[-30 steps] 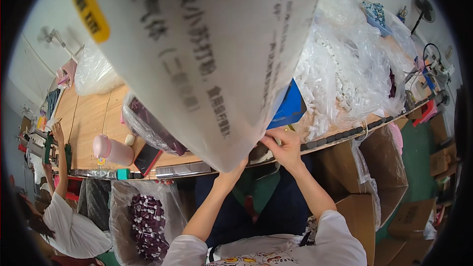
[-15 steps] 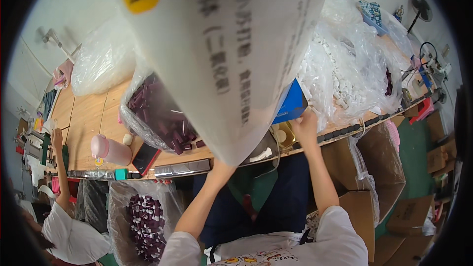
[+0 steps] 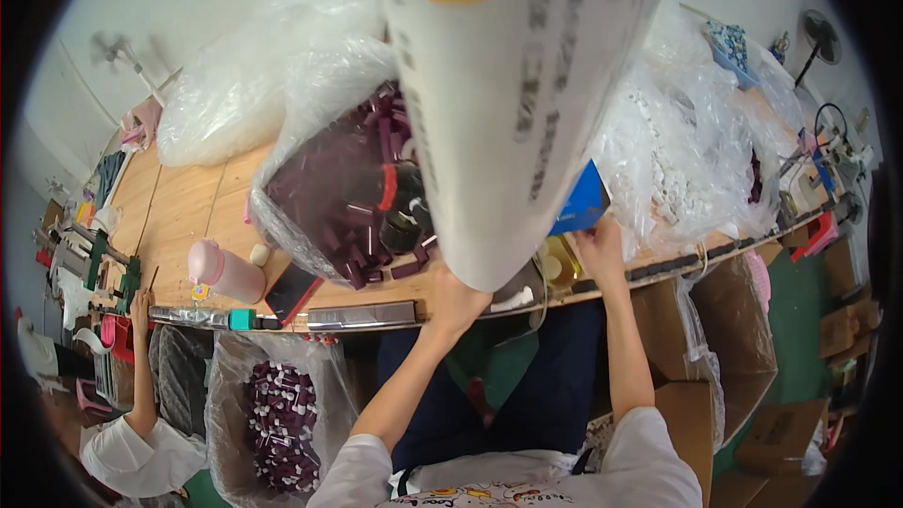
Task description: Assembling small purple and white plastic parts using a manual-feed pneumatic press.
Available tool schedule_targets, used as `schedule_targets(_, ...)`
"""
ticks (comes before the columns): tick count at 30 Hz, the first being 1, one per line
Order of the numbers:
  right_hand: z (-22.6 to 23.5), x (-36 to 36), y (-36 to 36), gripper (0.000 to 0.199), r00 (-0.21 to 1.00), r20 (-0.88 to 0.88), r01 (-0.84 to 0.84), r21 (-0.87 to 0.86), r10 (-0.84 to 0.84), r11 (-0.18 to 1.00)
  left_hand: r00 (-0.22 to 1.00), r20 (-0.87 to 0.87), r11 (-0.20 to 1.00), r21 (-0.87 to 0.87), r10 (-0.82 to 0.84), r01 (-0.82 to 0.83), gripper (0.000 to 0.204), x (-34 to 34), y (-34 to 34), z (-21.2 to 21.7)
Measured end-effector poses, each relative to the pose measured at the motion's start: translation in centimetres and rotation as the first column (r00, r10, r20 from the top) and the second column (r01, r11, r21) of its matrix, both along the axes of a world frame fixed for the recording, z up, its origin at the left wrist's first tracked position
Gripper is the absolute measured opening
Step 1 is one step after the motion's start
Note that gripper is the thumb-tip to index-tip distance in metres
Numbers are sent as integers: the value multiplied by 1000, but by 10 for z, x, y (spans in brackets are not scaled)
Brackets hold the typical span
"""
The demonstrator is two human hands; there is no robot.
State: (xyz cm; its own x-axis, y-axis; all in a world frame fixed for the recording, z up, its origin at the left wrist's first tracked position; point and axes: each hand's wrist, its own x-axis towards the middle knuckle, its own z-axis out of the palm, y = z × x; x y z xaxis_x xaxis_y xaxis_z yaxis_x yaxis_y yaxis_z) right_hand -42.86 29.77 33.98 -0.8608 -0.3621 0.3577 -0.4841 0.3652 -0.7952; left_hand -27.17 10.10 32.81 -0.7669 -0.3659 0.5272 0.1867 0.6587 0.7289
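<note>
A big white printed tube-like thing (image 3: 508,132) with a yellow patch fills the upper middle, close and blurred. It hides the fingers of my left hand (image 3: 457,301), which is at the table's front edge beside purple tubes (image 3: 343,235) in a clear plastic bag. My right hand (image 3: 604,246) rests at the table edge, just under a blue flat-sided piece (image 3: 581,199). Its fingers are bent together; whatever they grip cannot be made out. A round yellowish part (image 3: 562,265) lies left of these fingers. Among the tubes stands a blurred black object with a red band (image 3: 404,202).
Clear bags of small white parts (image 3: 658,165) cover the table's right. A pink bottle (image 3: 224,271) and a dark phone-like slab (image 3: 293,293) lie left. Below are a bag-lined bin of purple-and-white pieces (image 3: 282,423) and cardboard boxes (image 3: 729,339). Another person's arm (image 3: 141,367) is far left.
The white printed thing has swung right at its top and stands more upright, uncovering more purple tubes and the black object. The whole view has shifted slightly; my right hand stays by the blue piece.
</note>
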Motion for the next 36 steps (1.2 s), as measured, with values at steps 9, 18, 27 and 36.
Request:
schedule_targets(9, 11, 51, -39, 26, 930, 212, -320, 72, 299, 945, 963, 269, 997, 73, 13, -34, 28, 72, -31, 73)
schedule_targets(18, 4, 69, -63, 22, 905, -225, -312, 229, 362, 922, 618, 401, 730, -474, 676, -492, 40, 193, -92, 52)
schedule_targets(27, -33, -38, 38, 18, 966, 147, 255, -370, -215, 893, 926, 319, 917, -393, 200, -63, 29, 43, -83, 15)
schedule_targets(36, -34, -140, 145, 12, 883, -369, 442, 445, -290, 779, 988, 101, 953, 291, -119, 85, 29, 10, -19, 27)
